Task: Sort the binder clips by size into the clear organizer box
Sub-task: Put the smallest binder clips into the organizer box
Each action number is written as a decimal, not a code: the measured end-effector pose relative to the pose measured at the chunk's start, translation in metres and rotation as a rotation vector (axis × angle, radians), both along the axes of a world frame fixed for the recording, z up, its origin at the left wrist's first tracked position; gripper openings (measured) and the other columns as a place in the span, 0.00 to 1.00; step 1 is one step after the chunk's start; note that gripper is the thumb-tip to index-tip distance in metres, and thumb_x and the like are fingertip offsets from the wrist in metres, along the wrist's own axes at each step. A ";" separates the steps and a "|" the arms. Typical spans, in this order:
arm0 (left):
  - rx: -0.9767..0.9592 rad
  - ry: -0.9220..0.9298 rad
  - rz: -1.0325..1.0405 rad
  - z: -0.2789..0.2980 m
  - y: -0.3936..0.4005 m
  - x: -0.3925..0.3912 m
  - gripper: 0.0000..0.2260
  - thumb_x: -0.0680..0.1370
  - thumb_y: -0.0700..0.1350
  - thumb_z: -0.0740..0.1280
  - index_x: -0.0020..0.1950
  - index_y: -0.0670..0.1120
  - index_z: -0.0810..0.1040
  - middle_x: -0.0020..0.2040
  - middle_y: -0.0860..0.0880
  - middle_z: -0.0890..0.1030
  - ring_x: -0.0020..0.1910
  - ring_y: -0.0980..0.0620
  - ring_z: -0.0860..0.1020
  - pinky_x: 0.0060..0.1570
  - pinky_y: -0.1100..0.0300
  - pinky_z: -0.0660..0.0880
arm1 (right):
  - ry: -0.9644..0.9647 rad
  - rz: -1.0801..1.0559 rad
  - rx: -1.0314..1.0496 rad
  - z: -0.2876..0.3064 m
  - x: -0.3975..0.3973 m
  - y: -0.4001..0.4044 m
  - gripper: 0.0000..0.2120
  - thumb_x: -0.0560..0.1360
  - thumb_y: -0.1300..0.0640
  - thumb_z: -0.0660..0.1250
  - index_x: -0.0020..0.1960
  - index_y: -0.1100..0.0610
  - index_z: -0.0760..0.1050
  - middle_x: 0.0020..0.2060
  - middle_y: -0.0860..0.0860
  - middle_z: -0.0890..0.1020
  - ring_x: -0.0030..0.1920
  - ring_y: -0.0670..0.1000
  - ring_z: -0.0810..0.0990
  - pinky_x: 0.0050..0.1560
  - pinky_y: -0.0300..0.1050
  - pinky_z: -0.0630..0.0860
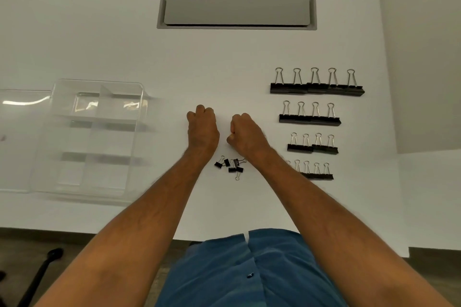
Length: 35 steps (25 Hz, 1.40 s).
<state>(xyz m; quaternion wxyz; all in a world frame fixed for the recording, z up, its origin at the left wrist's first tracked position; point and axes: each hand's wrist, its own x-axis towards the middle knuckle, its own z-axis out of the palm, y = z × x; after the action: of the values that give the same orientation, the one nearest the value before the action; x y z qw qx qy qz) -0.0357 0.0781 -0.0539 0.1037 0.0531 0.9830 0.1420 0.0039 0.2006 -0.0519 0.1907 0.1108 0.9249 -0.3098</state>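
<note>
My left hand (pixel 202 125) and my right hand (pixel 245 132) rest as closed fists side by side on the white table, with nothing visibly held. A small heap of tiny black binder clips (pixel 230 166) lies just below and between my wrists. To the right, larger black clips lie in rows by size: the largest row (pixel 317 88), a second row (pixel 310 118), a third row (pixel 313 147) and a fourth row (pixel 314 174), partly hidden by my right forearm. The clear organizer box (pixel 84 117) with its empty compartments sits at the left.
The box's clear lid (pixel 17 142) lies open to its left. A grey cable hatch (pixel 236 10) is set into the table at the back. The table's front edge runs just before my blue shirt; a black chair base (pixel 40 274) shows below left.
</note>
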 end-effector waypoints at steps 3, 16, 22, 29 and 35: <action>0.037 -0.004 0.019 -0.002 -0.003 0.000 0.13 0.74 0.27 0.58 0.50 0.41 0.76 0.53 0.44 0.74 0.52 0.45 0.70 0.41 0.56 0.68 | 0.049 -0.018 -0.071 -0.006 0.003 0.005 0.05 0.75 0.62 0.67 0.50 0.58 0.74 0.51 0.54 0.75 0.45 0.54 0.75 0.42 0.48 0.71; 1.339 -0.434 1.095 0.022 -0.041 -0.005 0.09 0.78 0.28 0.62 0.50 0.38 0.79 0.42 0.43 0.76 0.37 0.51 0.75 0.38 0.64 0.77 | 0.062 -0.276 -0.456 -0.010 -0.002 0.003 0.05 0.77 0.60 0.66 0.49 0.56 0.82 0.39 0.44 0.80 0.39 0.44 0.77 0.39 0.36 0.74; 1.555 -0.704 1.258 0.038 -0.060 -0.002 0.18 0.76 0.26 0.56 0.62 0.34 0.74 0.50 0.41 0.71 0.40 0.52 0.70 0.41 0.64 0.74 | 0.156 -0.345 -0.384 -0.009 -0.020 -0.039 0.03 0.77 0.53 0.69 0.48 0.52 0.77 0.32 0.44 0.75 0.32 0.43 0.72 0.36 0.41 0.70; 1.301 -0.705 0.813 0.056 -0.100 -0.012 0.14 0.78 0.26 0.55 0.54 0.38 0.76 0.45 0.42 0.78 0.41 0.48 0.78 0.49 0.58 0.80 | 0.081 -0.058 0.145 -0.005 -0.042 -0.086 0.10 0.82 0.52 0.57 0.59 0.57 0.66 0.42 0.52 0.79 0.40 0.59 0.78 0.38 0.47 0.67; 1.229 -0.451 0.648 0.077 -0.151 -0.036 0.07 0.79 0.35 0.66 0.56 0.38 0.74 0.49 0.40 0.85 0.44 0.48 0.86 0.49 0.57 0.83 | -0.072 -0.108 0.273 0.002 -0.055 -0.103 0.14 0.79 0.59 0.54 0.64 0.61 0.64 0.43 0.56 0.74 0.44 0.63 0.77 0.43 0.49 0.67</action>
<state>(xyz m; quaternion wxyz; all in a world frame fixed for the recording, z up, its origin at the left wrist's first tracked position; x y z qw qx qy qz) -0.0718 -0.0734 0.0231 0.2080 -0.2224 0.6468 0.6993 -0.0515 0.0977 -0.0499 0.1897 0.1964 0.9437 -0.1866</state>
